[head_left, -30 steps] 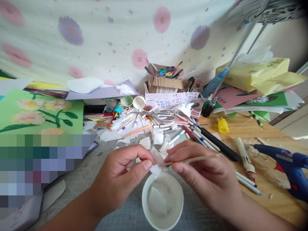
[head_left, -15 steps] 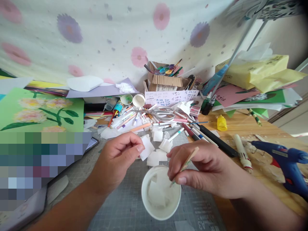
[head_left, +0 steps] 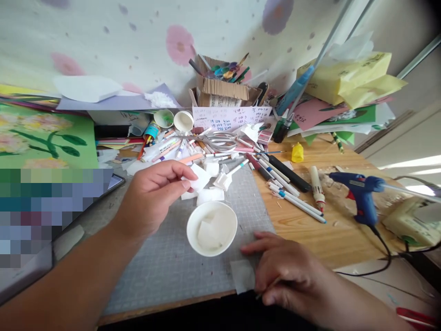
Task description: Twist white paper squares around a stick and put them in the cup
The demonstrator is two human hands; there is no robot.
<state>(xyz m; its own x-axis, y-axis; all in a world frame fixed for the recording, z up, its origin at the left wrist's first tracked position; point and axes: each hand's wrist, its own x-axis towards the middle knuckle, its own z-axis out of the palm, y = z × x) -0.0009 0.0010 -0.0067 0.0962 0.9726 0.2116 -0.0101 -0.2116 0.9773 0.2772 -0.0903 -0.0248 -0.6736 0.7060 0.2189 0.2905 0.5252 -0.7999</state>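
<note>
My left hand (head_left: 151,193) pinches a small white paper piece (head_left: 200,178) between thumb and fingers, just above other paper pieces (head_left: 211,195) lying behind the bowl. A white paper bowl (head_left: 212,230) stands on the grey cutting mat, with pale pieces inside it. My right hand (head_left: 285,266) is low at the mat's front right edge, its forefinger stretched out and the other fingers curled round a thin wooden stick (head_left: 275,281), mostly hidden by the hand. Beside those fingers lies a translucent whitish square (head_left: 243,276).
Markers (head_left: 299,202) and a blue glue gun (head_left: 361,193) with its cord lie on the wooden table at right. Scissors (head_left: 220,140) rest on a heap of pens behind the paper pieces. A cardboard box (head_left: 223,89) of paints and brushes stands at the back. A phone (head_left: 117,181) is at left.
My right hand has moved from over the bowl down to the mat's front edge, taking the wooden stick along. My left hand still holds its paper piece. The view has tilted down and right.
</note>
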